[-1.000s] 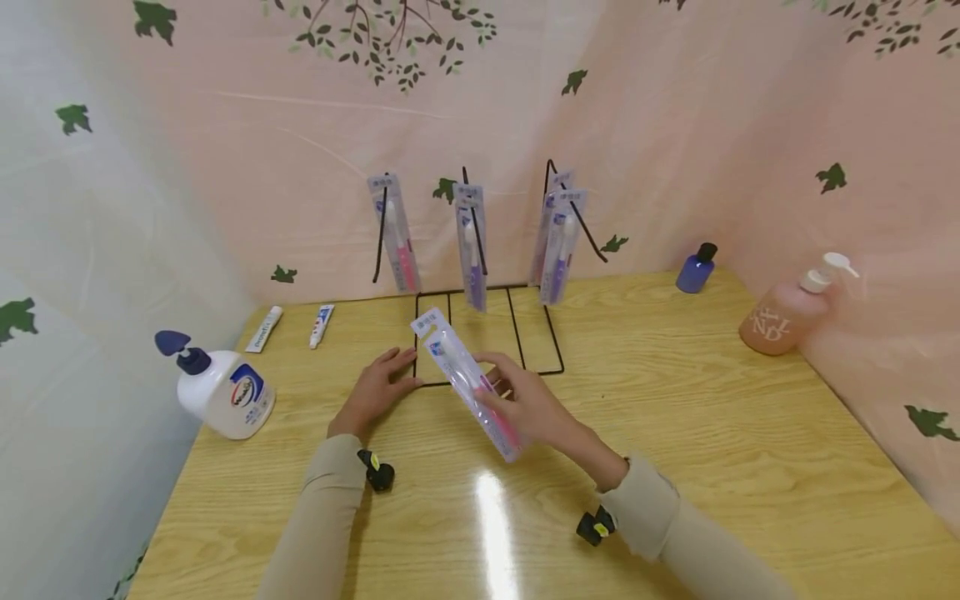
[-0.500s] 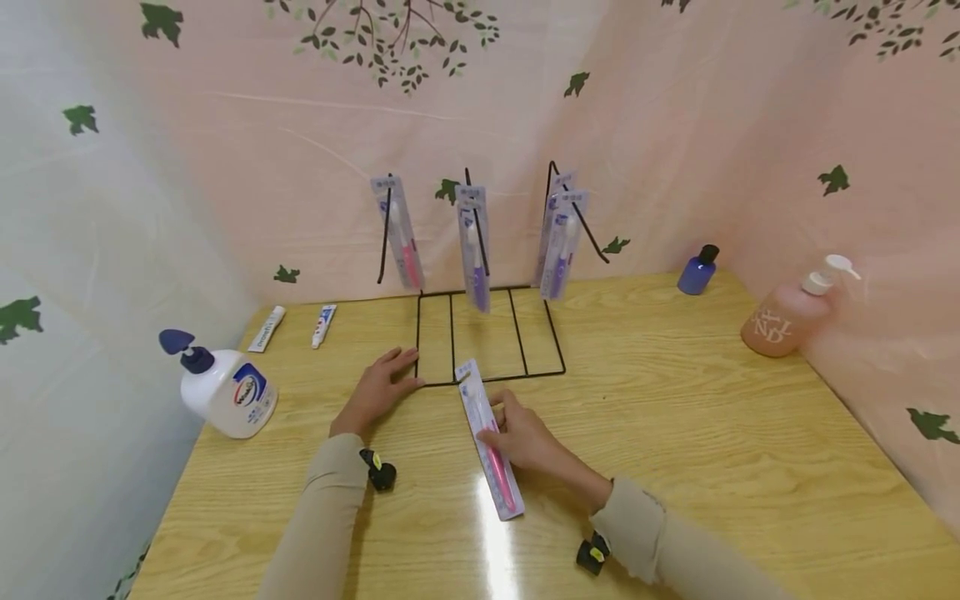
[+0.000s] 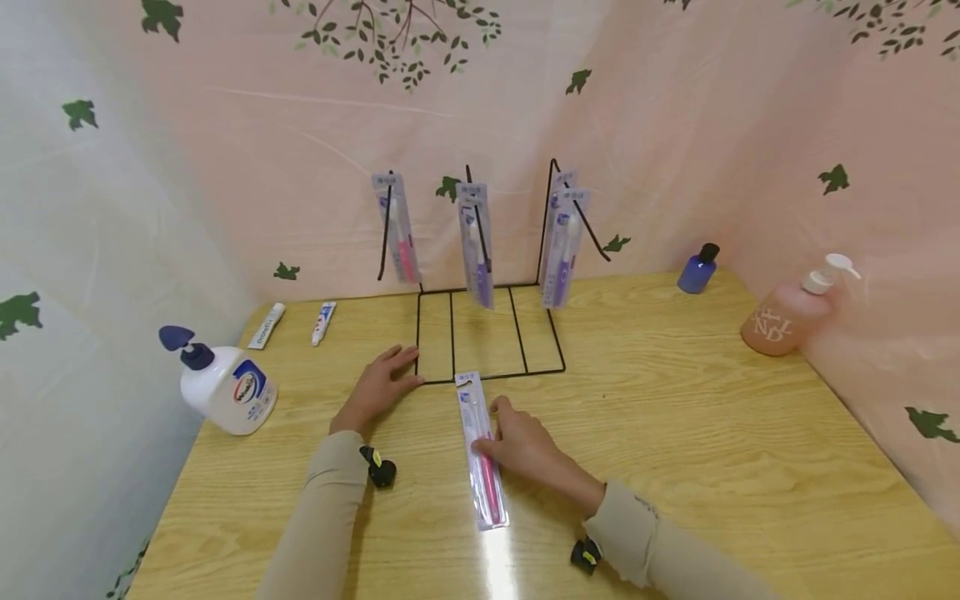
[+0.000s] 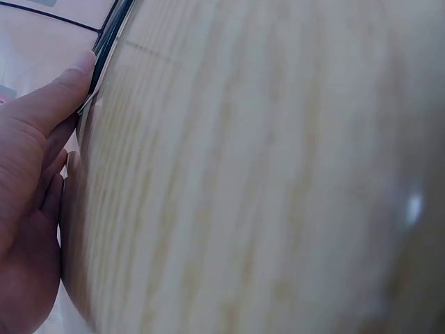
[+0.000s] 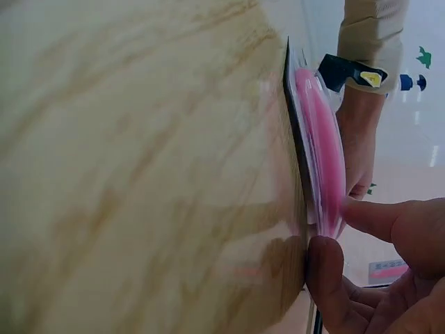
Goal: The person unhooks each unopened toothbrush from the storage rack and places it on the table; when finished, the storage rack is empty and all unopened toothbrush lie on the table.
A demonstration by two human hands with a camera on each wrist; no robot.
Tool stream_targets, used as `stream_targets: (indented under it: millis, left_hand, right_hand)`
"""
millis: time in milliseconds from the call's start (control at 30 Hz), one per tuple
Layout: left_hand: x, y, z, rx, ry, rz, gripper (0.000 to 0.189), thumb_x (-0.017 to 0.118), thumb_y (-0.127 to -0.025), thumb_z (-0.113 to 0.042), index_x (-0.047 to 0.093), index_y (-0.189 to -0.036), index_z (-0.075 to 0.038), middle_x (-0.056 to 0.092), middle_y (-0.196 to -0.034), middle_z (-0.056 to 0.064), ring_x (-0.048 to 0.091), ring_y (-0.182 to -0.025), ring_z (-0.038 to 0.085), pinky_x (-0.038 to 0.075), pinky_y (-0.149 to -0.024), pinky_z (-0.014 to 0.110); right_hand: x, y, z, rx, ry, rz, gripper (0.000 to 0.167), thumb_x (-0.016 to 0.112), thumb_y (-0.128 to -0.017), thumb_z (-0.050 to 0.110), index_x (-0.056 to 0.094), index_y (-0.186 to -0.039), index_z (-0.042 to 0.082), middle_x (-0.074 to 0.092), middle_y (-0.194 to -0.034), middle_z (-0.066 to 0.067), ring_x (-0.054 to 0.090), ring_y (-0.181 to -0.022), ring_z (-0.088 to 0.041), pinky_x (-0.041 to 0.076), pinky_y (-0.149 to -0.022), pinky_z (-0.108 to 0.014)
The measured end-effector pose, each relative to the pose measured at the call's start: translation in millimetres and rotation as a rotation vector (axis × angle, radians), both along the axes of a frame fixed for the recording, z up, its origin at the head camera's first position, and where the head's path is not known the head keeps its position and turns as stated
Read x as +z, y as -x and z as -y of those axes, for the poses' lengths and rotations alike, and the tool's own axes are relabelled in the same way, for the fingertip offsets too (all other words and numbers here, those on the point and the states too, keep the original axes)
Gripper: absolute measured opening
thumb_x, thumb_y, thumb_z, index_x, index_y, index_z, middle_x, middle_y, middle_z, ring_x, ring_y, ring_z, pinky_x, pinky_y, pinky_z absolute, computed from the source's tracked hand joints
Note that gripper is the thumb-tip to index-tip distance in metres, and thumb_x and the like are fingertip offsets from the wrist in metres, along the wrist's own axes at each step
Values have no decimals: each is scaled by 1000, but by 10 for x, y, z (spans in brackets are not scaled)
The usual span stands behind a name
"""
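Observation:
A packaged toothbrush [image 3: 480,458] with a pink handle lies flat, or nearly so, on the table in front of the black wire rack [image 3: 545,373]. My right hand [image 3: 529,446] holds its right edge between thumb and fingers; in the right wrist view the thumb touches the clear blister over the pink handle [image 5: 323,139]. My left hand [image 3: 377,386] rests on the table, its thumb and fingertips at the left side of the rack's base. On the rack's hooks hang a pink toothbrush pack [image 3: 397,229], a purple one [image 3: 477,246] in the middle and purple ones [image 3: 564,250] at right.
To the left stands a white pump bottle [image 3: 228,390], with two small tubes, one whitish [image 3: 267,326] and one blue-and-white [image 3: 323,323], behind it. A blue bottle [image 3: 697,270] and a pink pump bottle [image 3: 787,315] stand at right. Patterned cloth [image 3: 300,133] hangs behind the table.
My right hand has brought the pink toothbrush pack from above the rack's base down towards me onto the table, turning it straighter. The left hand has stayed in place.

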State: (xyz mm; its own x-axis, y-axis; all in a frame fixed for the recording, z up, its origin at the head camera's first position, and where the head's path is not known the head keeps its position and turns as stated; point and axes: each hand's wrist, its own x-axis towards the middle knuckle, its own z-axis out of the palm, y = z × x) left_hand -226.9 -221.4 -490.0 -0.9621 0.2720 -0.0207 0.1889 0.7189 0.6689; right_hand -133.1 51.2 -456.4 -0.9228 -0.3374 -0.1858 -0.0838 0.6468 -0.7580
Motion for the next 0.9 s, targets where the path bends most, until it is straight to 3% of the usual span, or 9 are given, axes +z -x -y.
stream_targets:
  millis: [233, 400, 533, 667, 833, 900]
  left_hand:
    - [-2, 0, 5, -5, -2, -1, 61, 63, -93, -34, 42, -146, -14, 29, -156, 14, 22, -144, 39, 18, -115, 60]
    - [-6, 5, 1, -5, -10, -12, 60, 63, -92, -34, 43, -145, -14, 31, -155, 13, 23, -144, 39, 19, -115, 60]
    - [-11, 10, 2, -3, -6, -30, 60, 64, -92, -34, 44, -144, -14, 32, -154, 15, 25, -143, 39, 22, -114, 59]
    - [-25, 18, 6, -3, -6, -41, 59, 63, -92, -34, 45, -144, -14, 32, -153, 18, 27, -142, 41, 24, -113, 59]
    - [-40, 22, 17, 1, -7, -50, 59, 64, -92, -35, 45, -144, -16, 33, -153, 17, 28, -141, 41, 24, -113, 59]
    - [-41, 26, 17, -2, -6, -58, 59, 64, -92, -35, 45, -144, -16, 35, -153, 14, 28, -142, 39, 24, -113, 58]
  right_hand:
    - [81, 28, -29, 13, -33, -18, 59, 71, -86, 33, 45, -129, 1, 59, -70, 0, 54, -54, -12, 46, -48, -26]
    - [212, 166, 5, 68, 54, -130, 59, 68, -89, 32, 44, -134, 3, 62, -86, 0, 57, -69, -10, 49, -60, -24]
    - [323, 350, 149, 117, 186, -227, 56, 66, -91, 29, 43, -137, 7, 62, -107, -8, 60, -92, -14, 53, -77, -27]
    - [429, 575, 370, 123, 293, -292, 55, 64, -93, 26, 41, -139, 6, 58, -118, -9, 58, -106, -23, 52, -89, -35]
    - [541, 890, 670, 94, 359, -356, 56, 61, -95, 22, 37, -141, 3, 53, -125, -13, 53, -116, -31, 47, -99, -43]
    - [571, 1019, 772, 73, 364, -386, 56, 60, -95, 21, 36, -142, 2, 51, -128, -14, 51, -119, -29, 46, -100, -39]
